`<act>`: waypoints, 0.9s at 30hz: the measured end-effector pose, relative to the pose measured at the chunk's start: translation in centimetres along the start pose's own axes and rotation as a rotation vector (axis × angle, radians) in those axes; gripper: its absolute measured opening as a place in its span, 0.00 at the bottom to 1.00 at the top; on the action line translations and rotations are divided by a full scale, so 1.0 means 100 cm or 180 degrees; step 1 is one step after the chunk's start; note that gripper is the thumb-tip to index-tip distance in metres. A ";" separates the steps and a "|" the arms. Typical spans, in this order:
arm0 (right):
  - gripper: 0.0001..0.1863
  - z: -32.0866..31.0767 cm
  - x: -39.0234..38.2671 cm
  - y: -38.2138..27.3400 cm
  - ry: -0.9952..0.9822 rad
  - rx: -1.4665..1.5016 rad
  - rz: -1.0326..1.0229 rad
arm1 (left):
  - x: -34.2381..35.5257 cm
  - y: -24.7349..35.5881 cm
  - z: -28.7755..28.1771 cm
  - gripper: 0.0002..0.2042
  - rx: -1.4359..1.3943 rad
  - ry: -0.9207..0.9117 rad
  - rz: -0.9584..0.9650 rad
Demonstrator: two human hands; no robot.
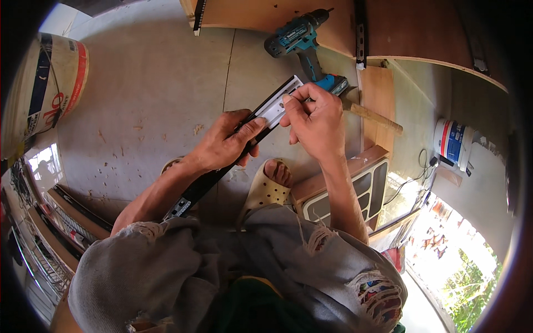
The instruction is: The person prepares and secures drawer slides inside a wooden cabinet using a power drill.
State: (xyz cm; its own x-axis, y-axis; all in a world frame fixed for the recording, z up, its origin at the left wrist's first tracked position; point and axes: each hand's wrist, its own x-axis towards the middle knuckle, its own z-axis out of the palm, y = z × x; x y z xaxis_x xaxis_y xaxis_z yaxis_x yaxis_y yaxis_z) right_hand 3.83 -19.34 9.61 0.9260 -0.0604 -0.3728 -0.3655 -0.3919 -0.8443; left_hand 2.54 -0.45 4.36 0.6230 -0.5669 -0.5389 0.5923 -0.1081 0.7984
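Observation:
A long black drawer slide [273, 109] with a pale metal inner face slants across the middle, its lower end near my left thigh. My left hand [226, 140] is closed around it, thumb lying on the metal face. At the upper end, my right hand [317, 117] has thumb and forefinger pinched together against the slide; anything small between those fingertips is hidden. Just beyond the right hand, a blue and black cordless drill [302, 41] lies on its side on the floor, its battery partly behind my knuckles.
A hammer's wooden handle [376, 119] lies right of the drill. Large white bucket [66, 77] at left, smaller bucket [454, 145] at right. Wooden panels with fitted slides [361, 33] stand ahead. A framed wooden piece [347, 186] sits by my right foot; wire racks [47, 244] are lower left.

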 end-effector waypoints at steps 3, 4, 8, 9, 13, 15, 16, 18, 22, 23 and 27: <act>0.09 -0.004 -0.001 0.002 0.0010 0.0058 0.0023 | -0.001 0.004 0.003 0.22 0.0025 0.0014 0.0027; 0.09 -0.004 -0.002 0.003 0.0017 0.0067 0.0031 | -0.001 0.004 0.004 0.22 0.0029 -0.0001 0.0111; 0.08 -0.003 -0.003 0.005 0.0023 0.0045 -0.0041 | -0.003 0.004 0.004 0.22 0.0159 -0.0041 0.0117; 0.09 -0.003 -0.004 0.005 0.0042 0.0063 -0.0029 | -0.003 0.004 0.005 0.22 0.0170 -0.0045 0.0105; 0.09 0.000 -0.005 -0.001 0.0080 0.0058 0.0018 | -0.005 0.003 0.002 0.22 0.0139 -0.0026 0.0034; 0.08 0.000 -0.005 -0.002 0.0106 -0.0110 -0.0056 | -0.002 -0.003 0.001 0.22 0.0076 -0.0043 0.0044; 0.08 -0.001 -0.005 -0.002 0.0121 -0.0102 -0.0050 | -0.001 -0.004 0.001 0.22 -0.0003 -0.0055 0.0054; 0.08 -0.004 -0.006 -0.002 0.0104 -0.0134 -0.0024 | 0.001 -0.002 0.004 0.20 -0.0163 -0.0068 -0.0056; 0.08 -0.005 -0.006 0.001 0.0065 -0.0147 -0.0035 | 0.002 -0.004 0.001 0.16 -0.0705 -0.0072 -0.0355; 0.08 -0.004 -0.006 -0.001 0.0057 -0.0091 0.0011 | 0.003 -0.004 0.000 0.16 -0.0695 -0.0076 -0.0366; 0.08 -0.004 -0.006 0.005 0.0095 0.0109 0.0012 | 0.003 -0.002 0.000 0.15 -0.0883 -0.0099 -0.0444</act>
State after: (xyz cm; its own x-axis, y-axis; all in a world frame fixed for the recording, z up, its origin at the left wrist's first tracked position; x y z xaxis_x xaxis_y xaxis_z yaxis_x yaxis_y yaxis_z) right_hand 3.14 -19.86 9.58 0.9268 -0.0895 -0.3648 -0.3716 -0.3601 -0.8557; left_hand 2.63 -0.63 4.04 0.5126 -0.5876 -0.6261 0.7904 0.0379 0.6114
